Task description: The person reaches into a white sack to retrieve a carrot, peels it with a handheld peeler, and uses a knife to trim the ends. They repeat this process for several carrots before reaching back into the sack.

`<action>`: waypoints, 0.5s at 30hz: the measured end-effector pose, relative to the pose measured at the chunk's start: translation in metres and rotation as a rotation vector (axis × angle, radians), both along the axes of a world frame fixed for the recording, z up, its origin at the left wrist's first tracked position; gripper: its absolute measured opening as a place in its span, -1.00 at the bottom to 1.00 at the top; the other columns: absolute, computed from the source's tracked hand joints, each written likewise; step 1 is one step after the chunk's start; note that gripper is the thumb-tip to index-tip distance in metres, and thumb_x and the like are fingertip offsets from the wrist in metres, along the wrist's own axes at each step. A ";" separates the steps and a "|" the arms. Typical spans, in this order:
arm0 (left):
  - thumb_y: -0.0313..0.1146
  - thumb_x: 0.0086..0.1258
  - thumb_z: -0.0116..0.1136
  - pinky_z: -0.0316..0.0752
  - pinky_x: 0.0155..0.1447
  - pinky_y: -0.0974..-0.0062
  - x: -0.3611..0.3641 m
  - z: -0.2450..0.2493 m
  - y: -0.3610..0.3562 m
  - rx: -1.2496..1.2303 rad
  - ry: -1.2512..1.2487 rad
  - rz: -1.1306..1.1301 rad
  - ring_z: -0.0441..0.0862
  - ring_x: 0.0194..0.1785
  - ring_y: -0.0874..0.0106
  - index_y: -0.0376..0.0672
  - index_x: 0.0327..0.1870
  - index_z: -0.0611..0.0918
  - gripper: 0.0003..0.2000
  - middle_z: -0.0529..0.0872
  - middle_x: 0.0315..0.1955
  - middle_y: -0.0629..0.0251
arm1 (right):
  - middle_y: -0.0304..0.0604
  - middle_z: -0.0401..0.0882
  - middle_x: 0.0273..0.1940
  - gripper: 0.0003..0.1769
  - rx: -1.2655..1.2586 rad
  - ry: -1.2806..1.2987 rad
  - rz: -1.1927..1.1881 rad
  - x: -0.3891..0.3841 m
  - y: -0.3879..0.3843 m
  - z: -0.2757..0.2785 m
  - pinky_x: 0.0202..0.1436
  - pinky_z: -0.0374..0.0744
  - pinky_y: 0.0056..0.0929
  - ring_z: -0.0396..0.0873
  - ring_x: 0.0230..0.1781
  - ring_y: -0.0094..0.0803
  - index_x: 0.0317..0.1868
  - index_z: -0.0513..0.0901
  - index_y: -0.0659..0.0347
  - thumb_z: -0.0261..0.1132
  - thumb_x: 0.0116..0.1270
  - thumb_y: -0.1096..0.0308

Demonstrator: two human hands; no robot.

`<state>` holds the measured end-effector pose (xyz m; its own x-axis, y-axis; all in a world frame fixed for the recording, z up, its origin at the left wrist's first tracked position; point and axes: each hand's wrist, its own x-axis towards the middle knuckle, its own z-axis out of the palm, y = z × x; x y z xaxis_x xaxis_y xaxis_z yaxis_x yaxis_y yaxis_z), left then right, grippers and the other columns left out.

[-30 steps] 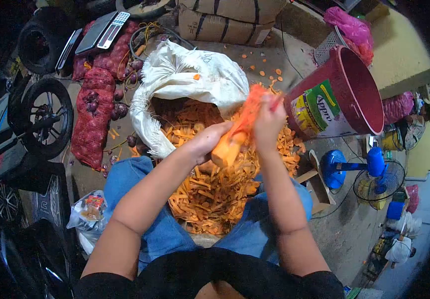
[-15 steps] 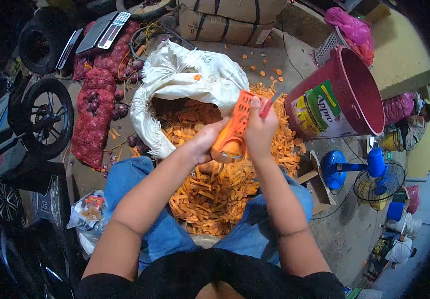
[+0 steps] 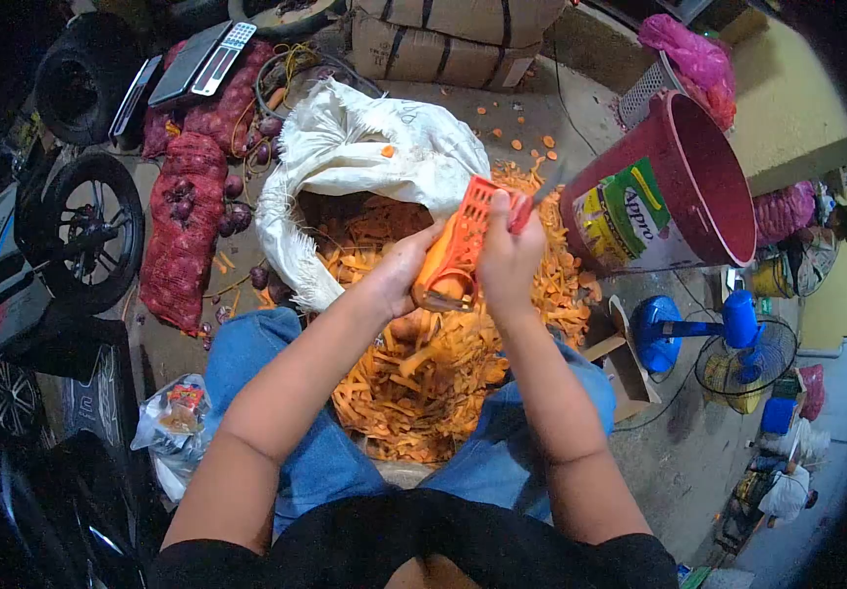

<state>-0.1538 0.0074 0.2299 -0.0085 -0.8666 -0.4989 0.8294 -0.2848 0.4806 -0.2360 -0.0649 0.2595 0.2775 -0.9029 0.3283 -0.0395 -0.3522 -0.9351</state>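
My left hand [image 3: 404, 273] is wrapped round a carrot [image 3: 433, 267], over the pile between my knees. In my right hand [image 3: 514, 257] is an orange-red peeler [image 3: 473, 228] with a slotted, perforated body, and its blade end lies against the carrot's near end. The same hand also grips a knife [image 3: 547, 187], red-handled, its blade pointing up and to the right. Orange peelings [image 3: 404, 407] are heaped below both hands. Just beyond them, a white woven sack [image 3: 394, 177] lies with its mouth open, carrots and peelings inside it.
A dark red bucket [image 3: 585, 211] leans at the right, near a blue fan [image 3: 661, 334] and a cardboard box [image 3: 629, 378]. Red net bags of onions [image 3: 183, 260], a scale [image 3: 192, 69] and a motorcycle wheel [image 3: 94, 216] stand left. Cardboard cartons [image 3: 453, 49] sit at the back.
The peeler has turned and shifted slightly toward me along the carrot, still in my right hand. My left hand has moved very little. Peelings beneath the hands have shifted.
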 end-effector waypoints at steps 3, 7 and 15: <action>-0.13 0.29 -0.35 0.45 -0.19 0.49 -0.005 0.006 0.005 0.000 -0.049 0.017 0.52 -0.27 0.44 -0.23 -0.10 0.40 -0.62 0.53 -0.26 0.22 | -0.36 0.33 -0.60 -0.74 0.102 0.049 0.070 -0.002 -0.004 -0.004 -0.52 0.27 -0.59 0.24 -0.58 -0.65 -0.49 0.40 0.29 0.00 0.21 0.26; -0.11 0.30 -0.38 0.48 -0.38 0.47 -0.010 0.033 0.013 0.061 -0.229 -0.253 0.53 -0.44 0.44 -0.20 -0.13 0.38 -0.64 0.53 -0.41 0.23 | -0.28 0.39 -0.60 -0.74 0.221 0.024 -0.330 -0.015 -0.061 -0.014 -0.50 0.32 -0.51 0.31 -0.59 -0.56 -0.51 0.40 0.32 0.01 0.19 0.28; -0.10 0.29 -0.37 0.47 -0.41 0.50 -0.001 0.008 0.003 0.072 -0.126 -0.065 0.52 -0.44 0.48 -0.18 -0.16 0.39 -0.64 0.53 -0.43 0.28 | -0.28 0.36 -0.61 -0.75 0.184 -0.017 -0.069 -0.003 -0.015 0.000 -0.53 0.29 -0.57 0.27 -0.60 -0.59 -0.46 0.41 0.33 0.01 0.19 0.28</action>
